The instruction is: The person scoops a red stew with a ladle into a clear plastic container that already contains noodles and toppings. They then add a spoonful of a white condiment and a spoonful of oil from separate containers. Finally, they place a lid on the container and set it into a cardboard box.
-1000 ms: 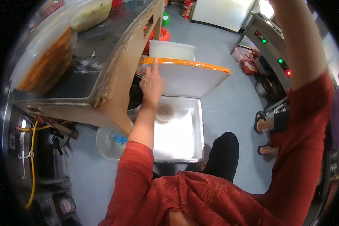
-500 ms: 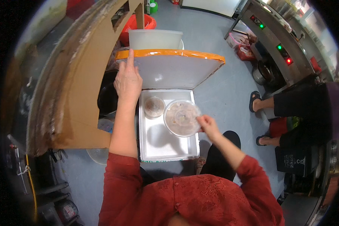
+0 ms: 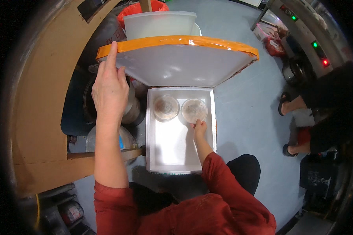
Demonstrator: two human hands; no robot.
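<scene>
A white foam box stands open on the floor below me. Its white lid, edged with orange tape, is held up by my left hand, whose fingers rest on the lid's left edge. Two round clear lidded containers lie side by side at the far end inside the box, one on the left and one on the right. My right hand reaches down into the box and grips the near rim of the right container.
A large white plastic tub sits behind the lid. A wooden counter runs along my left, with metal pots under it. Another person's legs and sandalled feet are at the right, near machines with red and green lights.
My right hand has carried the round container from above the box down to its far right corner. My head has dropped closer to the box. The left hand still props the lid.
</scene>
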